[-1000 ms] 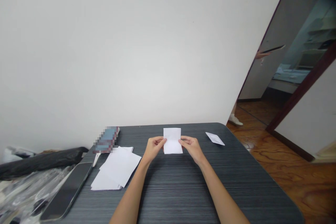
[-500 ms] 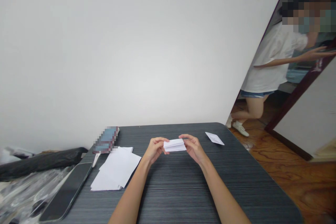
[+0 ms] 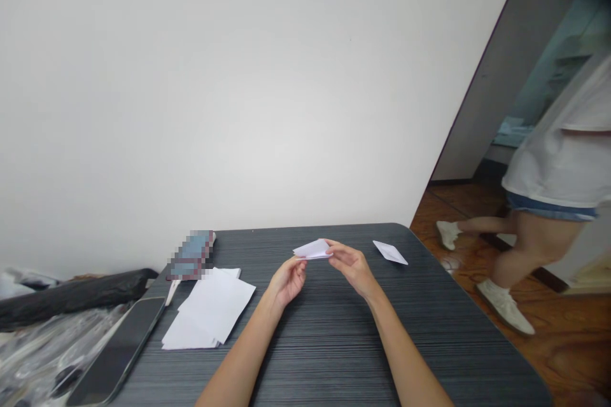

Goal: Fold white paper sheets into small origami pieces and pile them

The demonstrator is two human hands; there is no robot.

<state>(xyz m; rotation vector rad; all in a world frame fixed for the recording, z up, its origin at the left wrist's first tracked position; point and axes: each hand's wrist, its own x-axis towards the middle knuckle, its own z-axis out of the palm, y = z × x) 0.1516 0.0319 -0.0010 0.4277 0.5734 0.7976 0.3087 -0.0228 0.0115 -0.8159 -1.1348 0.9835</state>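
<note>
A small folded piece of white paper is held above the dark table, between my two hands. My left hand pinches its lower left edge, thumb and fingers closed. On the right end, my right hand grips the paper with thumb and fingertips. The paper is tilted, so its layers show edge-on at the front. To the right of my hands, a folded white paper diamond lies flat on the table.
Loose white sheets are stacked at the left. Beside them lie a phone, a white pen-like object and a pixelated item. Plastic-wrapped things fill the far left. A person walks past on the right.
The folded paper has tilted and risen slightly, and my left hand has shifted beneath its left edge. The walking person has come nearer on the right.
</note>
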